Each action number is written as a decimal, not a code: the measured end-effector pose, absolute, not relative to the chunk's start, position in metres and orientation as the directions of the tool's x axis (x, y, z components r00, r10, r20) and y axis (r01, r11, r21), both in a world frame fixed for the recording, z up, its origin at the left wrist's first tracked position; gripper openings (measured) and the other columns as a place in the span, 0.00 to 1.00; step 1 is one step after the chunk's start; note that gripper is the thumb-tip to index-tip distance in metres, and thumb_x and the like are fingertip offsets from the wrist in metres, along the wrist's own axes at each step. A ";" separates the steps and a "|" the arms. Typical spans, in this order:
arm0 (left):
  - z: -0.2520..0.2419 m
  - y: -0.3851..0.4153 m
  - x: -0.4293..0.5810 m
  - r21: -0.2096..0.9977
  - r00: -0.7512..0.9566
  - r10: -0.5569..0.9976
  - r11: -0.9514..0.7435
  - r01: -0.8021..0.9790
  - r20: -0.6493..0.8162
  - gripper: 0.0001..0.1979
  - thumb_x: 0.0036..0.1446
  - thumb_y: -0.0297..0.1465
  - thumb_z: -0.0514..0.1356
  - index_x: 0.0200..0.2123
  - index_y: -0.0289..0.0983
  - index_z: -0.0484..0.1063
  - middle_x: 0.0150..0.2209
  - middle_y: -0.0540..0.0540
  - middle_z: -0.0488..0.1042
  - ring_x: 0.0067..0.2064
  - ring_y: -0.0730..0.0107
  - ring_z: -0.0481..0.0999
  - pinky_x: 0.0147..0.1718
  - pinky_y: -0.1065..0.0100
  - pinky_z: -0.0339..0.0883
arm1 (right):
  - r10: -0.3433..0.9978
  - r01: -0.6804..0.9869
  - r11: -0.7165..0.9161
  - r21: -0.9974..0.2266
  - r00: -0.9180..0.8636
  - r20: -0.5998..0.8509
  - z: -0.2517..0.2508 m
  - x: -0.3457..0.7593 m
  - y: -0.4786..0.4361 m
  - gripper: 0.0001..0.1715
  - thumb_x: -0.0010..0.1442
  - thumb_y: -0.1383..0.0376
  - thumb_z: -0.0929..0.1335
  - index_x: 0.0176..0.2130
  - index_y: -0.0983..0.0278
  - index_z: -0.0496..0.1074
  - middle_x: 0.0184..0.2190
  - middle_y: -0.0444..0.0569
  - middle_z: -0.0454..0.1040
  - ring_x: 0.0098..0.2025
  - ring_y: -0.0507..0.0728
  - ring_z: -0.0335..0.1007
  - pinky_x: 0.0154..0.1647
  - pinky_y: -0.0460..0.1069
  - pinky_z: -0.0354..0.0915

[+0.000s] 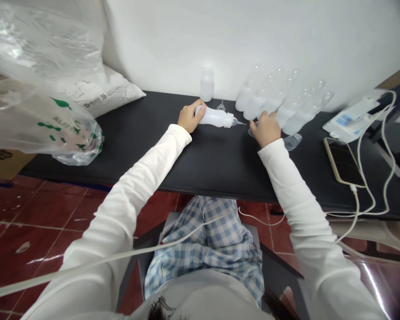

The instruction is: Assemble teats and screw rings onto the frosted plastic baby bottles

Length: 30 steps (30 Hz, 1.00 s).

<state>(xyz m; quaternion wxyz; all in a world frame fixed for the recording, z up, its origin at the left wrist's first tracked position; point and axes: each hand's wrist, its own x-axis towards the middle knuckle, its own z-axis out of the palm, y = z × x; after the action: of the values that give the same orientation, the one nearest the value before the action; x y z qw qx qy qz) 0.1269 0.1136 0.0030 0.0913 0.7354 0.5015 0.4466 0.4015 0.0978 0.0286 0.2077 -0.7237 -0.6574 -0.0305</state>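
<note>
My left hand (190,116) is wrapped round the base of a white plastic bottle (216,117), which lies sideways over the black table with its thin clear nozzle pointing right. Just right of that nozzle, my right hand (266,129) has its fingers closed on a clear cap (253,128), partly hidden by the fingers. Another clear cap (292,142) lies beside my right wrist. Behind the held bottle is a small clear nozzle piece (221,106). One white bottle without a cap (206,83) stands upright against the wall.
Several capped white bottles (250,91) stand at the back right. Farther right are a phone (344,162) with a white cable and a white box (351,116). Plastic bags (46,120) crowd the left end of the black table (140,146). A cable crosses my lap.
</note>
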 end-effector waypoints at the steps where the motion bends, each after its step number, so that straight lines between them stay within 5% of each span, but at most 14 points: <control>1: 0.003 0.114 0.127 0.592 0.093 0.821 -0.479 0.648 0.563 0.44 0.61 0.68 0.36 0.40 0.40 0.76 0.32 0.43 0.74 0.39 0.60 0.78 0.40 0.61 0.67 | 0.928 0.953 0.013 -0.302 0.101 0.358 0.024 0.401 0.101 0.19 0.66 0.60 0.70 0.49 0.72 0.71 0.52 0.72 0.70 0.47 0.71 0.76 0.47 0.64 0.68; 6: 0.001 0.117 0.124 0.671 0.045 0.855 -0.437 0.600 0.517 0.46 0.59 0.70 0.33 0.41 0.41 0.76 0.26 0.46 0.69 0.30 0.64 0.76 0.33 0.65 0.64 | 0.824 0.807 0.258 -0.531 0.103 0.557 0.013 0.398 0.115 0.23 0.75 0.52 0.54 0.40 0.63 0.66 0.40 0.59 0.74 0.46 0.64 0.74 0.52 0.61 0.68; 10: -0.001 0.120 0.122 0.681 0.055 0.862 -0.435 0.589 0.504 0.46 0.59 0.70 0.33 0.44 0.42 0.75 0.27 0.46 0.69 0.29 0.66 0.74 0.31 0.66 0.64 | 0.802 0.735 0.300 -0.608 0.151 0.578 0.012 0.389 0.109 0.33 0.76 0.50 0.43 0.43 0.61 0.65 0.40 0.57 0.75 0.44 0.59 0.74 0.49 0.56 0.69; 15: 0.001 0.118 0.124 0.687 0.075 0.869 -0.437 0.580 0.489 0.46 0.58 0.70 0.34 0.43 0.41 0.75 0.27 0.46 0.69 0.28 0.66 0.74 0.30 0.65 0.63 | 0.784 0.742 0.433 -0.512 -0.030 0.620 0.009 0.376 0.097 0.41 0.74 0.47 0.39 0.52 0.62 0.67 0.45 0.58 0.72 0.50 0.61 0.73 0.51 0.58 0.69; 20: 0.000 0.113 0.136 0.752 0.068 0.892 -0.416 0.512 0.447 0.45 0.59 0.69 0.33 0.42 0.41 0.73 0.23 0.47 0.67 0.25 0.68 0.71 0.28 0.65 0.64 | 0.776 0.679 0.520 -0.519 -0.120 0.619 0.010 0.371 0.091 0.32 0.74 0.47 0.47 0.54 0.62 0.65 0.51 0.61 0.70 0.51 0.62 0.72 0.50 0.58 0.72; 30: 0.001 0.118 0.145 0.903 0.194 0.963 -0.248 0.350 0.189 0.45 0.59 0.69 0.30 0.35 0.40 0.69 0.16 0.50 0.60 0.16 0.71 0.60 0.17 0.66 0.54 | 0.694 0.701 0.620 -0.351 -0.282 0.663 0.008 0.378 0.097 0.36 0.73 0.43 0.48 0.56 0.63 0.65 0.56 0.66 0.66 0.63 0.65 0.63 0.66 0.65 0.63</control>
<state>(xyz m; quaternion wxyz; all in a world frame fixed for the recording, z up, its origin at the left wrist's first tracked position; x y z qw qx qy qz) 0.1448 0.1185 0.0006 0.3745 0.6758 0.4856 0.4090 0.3781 0.0972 0.0081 0.4113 -0.4356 -0.8006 -0.0046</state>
